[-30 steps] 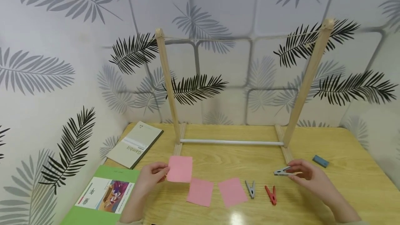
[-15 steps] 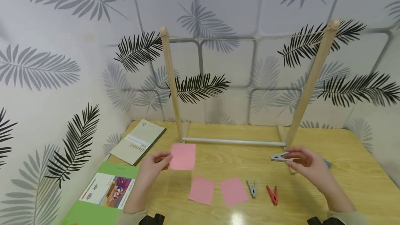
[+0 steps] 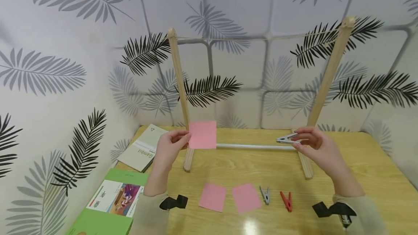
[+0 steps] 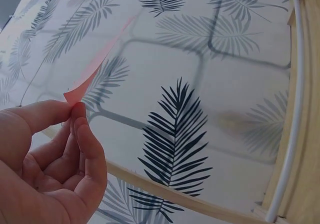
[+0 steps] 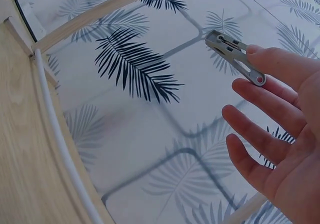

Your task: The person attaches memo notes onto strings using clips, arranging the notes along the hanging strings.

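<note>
A pink square sticky note [image 3: 203, 135] is pinched along its left edge by my left hand [image 3: 171, 146], raised in front of the frame's left post. Seen edge-on in the left wrist view, the note [image 4: 100, 59] sticks up from thumb and forefinger. My right hand [image 3: 318, 148] holds a grey clothespin [image 3: 286, 139] near the right post; in the right wrist view the clothespin [image 5: 235, 56] lies between thumb and fingers. On the table are two more pink notes [image 3: 212, 197] [image 3: 246, 198], a second grey clothespin [image 3: 265, 194] and a red clothespin [image 3: 286, 201].
A wooden frame with a left post [image 3: 179, 79], a right post [image 3: 331, 71] and a white lower bar [image 3: 254, 147] stands at the back. A thin string [image 3: 228, 39] spans its top. A grey-white book [image 3: 140, 151] and a green book [image 3: 107, 206] lie at left.
Both hands have risen and moved forward, carrying the pink note and the grey clothespin toward the frame. The note has also shifted right. The things on the table stayed in place.
</note>
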A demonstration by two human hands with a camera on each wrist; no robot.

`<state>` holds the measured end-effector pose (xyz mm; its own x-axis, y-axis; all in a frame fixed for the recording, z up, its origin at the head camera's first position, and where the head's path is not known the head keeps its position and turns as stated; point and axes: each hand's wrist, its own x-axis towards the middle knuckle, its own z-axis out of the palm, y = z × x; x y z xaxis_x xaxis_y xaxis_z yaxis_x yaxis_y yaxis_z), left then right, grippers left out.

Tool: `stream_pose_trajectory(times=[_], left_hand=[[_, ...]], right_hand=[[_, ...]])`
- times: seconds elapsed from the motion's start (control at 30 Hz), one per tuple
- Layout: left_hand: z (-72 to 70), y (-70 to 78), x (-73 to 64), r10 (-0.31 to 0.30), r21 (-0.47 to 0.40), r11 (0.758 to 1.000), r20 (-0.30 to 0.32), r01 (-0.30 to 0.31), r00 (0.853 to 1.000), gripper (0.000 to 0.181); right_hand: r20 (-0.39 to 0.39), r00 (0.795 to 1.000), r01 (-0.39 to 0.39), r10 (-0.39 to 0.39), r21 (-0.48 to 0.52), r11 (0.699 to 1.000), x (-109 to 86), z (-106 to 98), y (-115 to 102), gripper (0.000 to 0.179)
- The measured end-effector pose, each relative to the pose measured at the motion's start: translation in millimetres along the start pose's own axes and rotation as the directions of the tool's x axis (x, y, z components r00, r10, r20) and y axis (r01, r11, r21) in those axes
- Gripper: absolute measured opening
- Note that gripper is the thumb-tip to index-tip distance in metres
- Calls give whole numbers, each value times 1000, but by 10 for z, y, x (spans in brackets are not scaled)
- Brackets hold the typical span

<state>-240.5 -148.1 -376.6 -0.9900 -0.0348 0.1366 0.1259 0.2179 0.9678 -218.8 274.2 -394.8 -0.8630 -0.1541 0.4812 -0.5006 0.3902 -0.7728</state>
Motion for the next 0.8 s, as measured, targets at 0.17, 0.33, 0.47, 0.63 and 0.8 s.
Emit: stream_pose_trajectory(times=[0.17,0.33,0.47,0.63,0.8], left_hand=[[24,167,124,12,-41,999,17,-11,1000,27],[20,258,198,17,-53,998,15,-16,1000,27],[-9,323,249,38,-60,997,1,-38,999,27],[-49,418,328,79,-77,994,-15,-79,997,27],[-64,521,386,113,-65,991,-27,-115,993,27]], right_hand=[[-22,999,31,-31,0,1000,179,-88,-138,33],[-42,999,15,-13,60,998,314,-169,-235,31],[-51,999,-8,15,135,991,429,-191,-301,28],[-59,997,-35,43,136,990,609,-149,-421,28],[-78,996,-25,38,159,987,782,-97,-583,28]])
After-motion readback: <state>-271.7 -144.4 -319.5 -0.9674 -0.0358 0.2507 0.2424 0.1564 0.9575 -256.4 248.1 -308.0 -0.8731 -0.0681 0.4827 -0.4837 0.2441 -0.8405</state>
